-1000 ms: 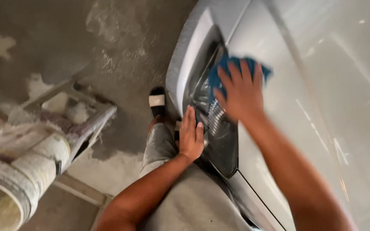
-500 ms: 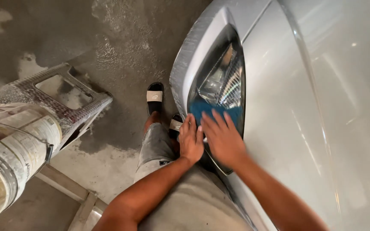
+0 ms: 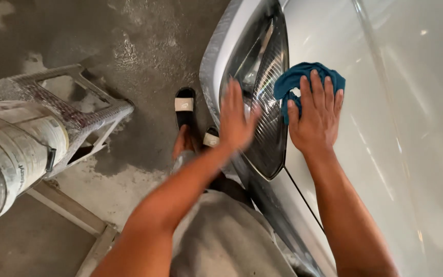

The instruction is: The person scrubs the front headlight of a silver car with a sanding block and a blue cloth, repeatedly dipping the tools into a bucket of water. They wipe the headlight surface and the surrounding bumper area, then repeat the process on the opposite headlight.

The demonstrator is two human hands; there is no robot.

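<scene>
the light is soft and fairly bright, with pale streaks of glare running down the silver car panel [image 3: 411, 128] and a rainbow sheen on the headlight lens [image 3: 267, 92]. the concrete floor [image 3: 129, 31] is dimmer and mottled, with a dark shadow under the car's nose beside the sandal [image 3: 184, 105]. the left hand [image 3: 236, 120] is smeared by motion blur, the right hand [image 3: 316, 115] on the blue cloth [image 3: 296, 77] is sharper, and the drum [image 3: 11, 159] at the left edge bulges from wide-angle distortion.

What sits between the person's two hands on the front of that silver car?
In the head view, the dark ribbed headlight lens lies between the left hand and the right hand, which presses a blue cloth on the silver car body.
</scene>
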